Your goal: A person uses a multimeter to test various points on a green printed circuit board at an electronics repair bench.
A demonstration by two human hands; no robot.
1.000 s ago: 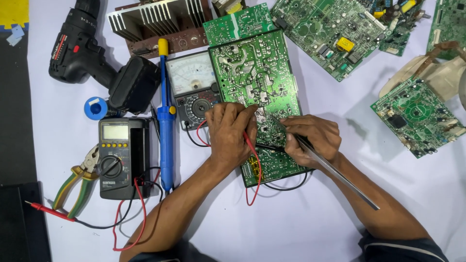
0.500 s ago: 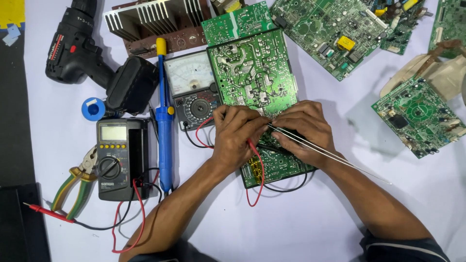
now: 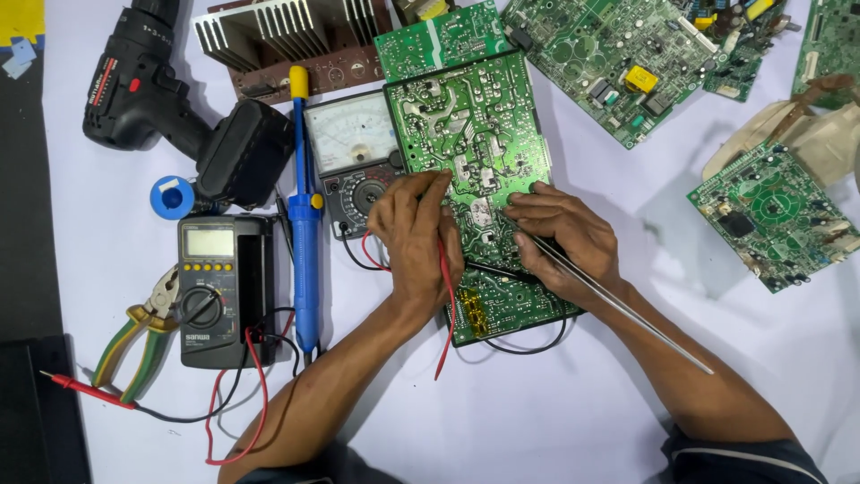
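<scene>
Head view showed a green circuit board (image 3: 470, 170) lying solder side up on the white tabletop (image 3: 537, 421), mid-frame, its far edge touching a smaller green board (image 3: 439, 40); silver traces and solder dots covered it, with a yellow-marked patch near its close edge. Left hand (image 3: 414, 240) lay palm down on the board's left edge, fingers curled in a closed grip on a red probe (image 3: 445, 296) whose lead trailed toward the person. Right hand (image 3: 564, 235) rested on the board's right half, fingers extended flat and pinching a long thin metal rod (image 3: 618, 305) that ran back along the forearm; grip closed on it. Analog meter (image 3: 354, 161) sat just beside the left hand, blue desoldering pump (image 3: 305, 233) and digital multimeter (image 3: 219, 287) further left, cordless drill (image 3: 161, 99) at upper left.
</scene>
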